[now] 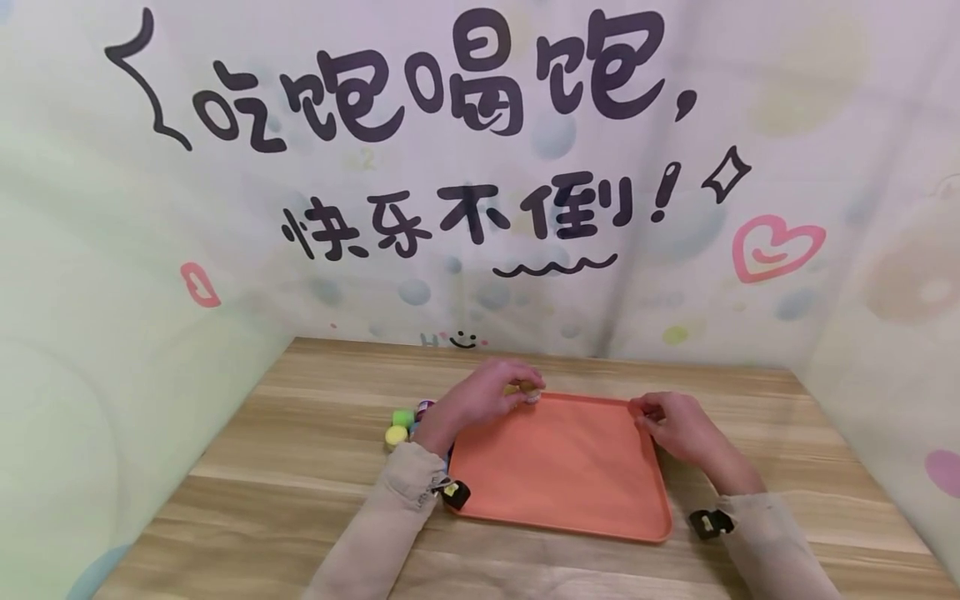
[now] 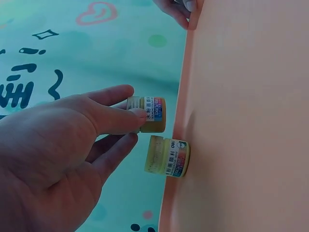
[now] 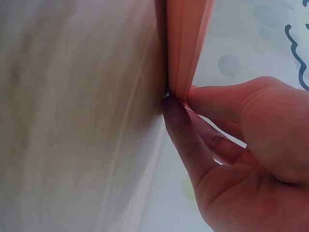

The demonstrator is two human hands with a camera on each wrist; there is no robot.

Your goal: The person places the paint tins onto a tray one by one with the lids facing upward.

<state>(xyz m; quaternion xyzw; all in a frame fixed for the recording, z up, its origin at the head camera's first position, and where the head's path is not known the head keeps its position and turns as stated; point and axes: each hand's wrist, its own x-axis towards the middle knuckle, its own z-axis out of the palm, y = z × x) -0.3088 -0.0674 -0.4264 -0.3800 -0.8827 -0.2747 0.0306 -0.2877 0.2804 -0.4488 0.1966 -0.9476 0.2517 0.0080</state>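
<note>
My left hand (image 1: 525,390) is at the far left corner of an orange tray (image 1: 570,475) on the wooden table. In the left wrist view this hand (image 2: 133,108) pinches a small labelled paint jar (image 2: 153,114) between thumb and fingers, just off the tray (image 2: 241,121). A second small jar (image 2: 169,156) with a pale yellow lid stands on the tray right beside it. My right hand (image 1: 648,412) pinches the tray's far right corner. Up close, the thumb and fingers of that hand (image 3: 179,98) clamp the tray's rim (image 3: 186,48).
Several small paint jars (image 1: 401,425) with green and yellow lids sit on the wooden table (image 1: 300,467) left of the tray, partly hidden by my left wrist. Printed fabric walls (image 1: 480,208) close in the back and both sides.
</note>
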